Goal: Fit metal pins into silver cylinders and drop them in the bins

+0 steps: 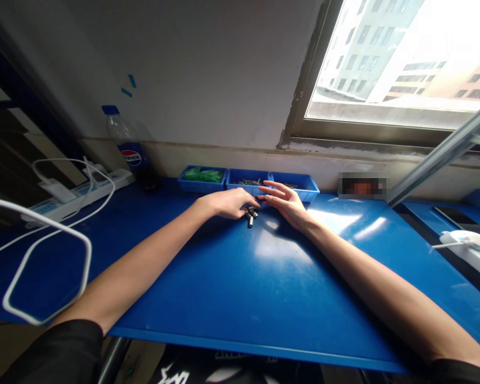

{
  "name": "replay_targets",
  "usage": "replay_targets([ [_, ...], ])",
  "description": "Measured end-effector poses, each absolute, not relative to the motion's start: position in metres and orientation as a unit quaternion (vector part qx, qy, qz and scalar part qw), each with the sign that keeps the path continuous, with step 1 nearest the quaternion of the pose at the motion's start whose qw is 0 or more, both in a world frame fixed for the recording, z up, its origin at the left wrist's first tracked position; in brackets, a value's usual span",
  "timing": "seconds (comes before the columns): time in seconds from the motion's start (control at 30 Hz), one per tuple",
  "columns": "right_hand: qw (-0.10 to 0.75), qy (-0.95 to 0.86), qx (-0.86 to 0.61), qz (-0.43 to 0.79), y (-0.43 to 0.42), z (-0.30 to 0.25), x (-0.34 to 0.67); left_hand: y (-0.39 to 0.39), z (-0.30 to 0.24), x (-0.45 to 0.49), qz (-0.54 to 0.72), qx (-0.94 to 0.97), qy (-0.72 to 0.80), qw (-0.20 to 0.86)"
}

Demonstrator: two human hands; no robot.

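My left hand (229, 203) lies on the blue table (240, 277) with its fingers curled over a few small dark metal parts (251, 215) that stick out below the fingertips. My right hand (285, 202) is just to the right, fingers spread and stretched out, holding nothing, its fingertips close to the left hand. Both hands are right in front of three small blue bins: the left bin (202, 180) has green material in it, the middle bin (248, 181) and the right bin (298, 185) hold small metal pieces.
A Pepsi bottle (127, 148) stands at the wall on the left. A white power strip (82, 191) with plugs and white cables (48, 250) lies at the left. Another power strip (470, 248) sits at the right, beside a metal rail (444, 157).
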State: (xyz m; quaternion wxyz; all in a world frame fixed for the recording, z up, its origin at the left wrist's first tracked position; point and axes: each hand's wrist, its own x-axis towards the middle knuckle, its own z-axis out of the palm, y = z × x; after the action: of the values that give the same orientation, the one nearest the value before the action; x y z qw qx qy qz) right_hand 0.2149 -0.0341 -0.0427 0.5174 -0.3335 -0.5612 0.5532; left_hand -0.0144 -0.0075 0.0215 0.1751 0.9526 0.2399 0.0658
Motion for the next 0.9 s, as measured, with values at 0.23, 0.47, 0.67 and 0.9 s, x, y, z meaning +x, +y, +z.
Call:
replay_targets([
  [0.23, 0.519, -0.561, -0.337, 0.551, -0.0332, -0.0436, 0.2152, -0.0059, 0.0211, -0.0145, 0.040, 0.949, 0.282, 0.133],
  [0.47, 0.519, -0.556, -0.340, 0.553, -0.0313, -0.0446, 0.2156, -0.0071, 0.0225, -0.0159, 0.033, 0.935, 0.349, 0.048],
  [0.67, 0.519, -0.551, -0.338, 0.560, -0.0319, -0.0438, 0.2158, -0.0055, 0.0207, -0.0186, 0.046, 0.923, 0.381, 0.035],
  [0.9, 0.532, -0.543, -0.351, 0.547, -0.0276, -0.0491, 0.2152, -0.0013, 0.0224, -0.0171, 0.191, 0.914, 0.326, 0.149],
])
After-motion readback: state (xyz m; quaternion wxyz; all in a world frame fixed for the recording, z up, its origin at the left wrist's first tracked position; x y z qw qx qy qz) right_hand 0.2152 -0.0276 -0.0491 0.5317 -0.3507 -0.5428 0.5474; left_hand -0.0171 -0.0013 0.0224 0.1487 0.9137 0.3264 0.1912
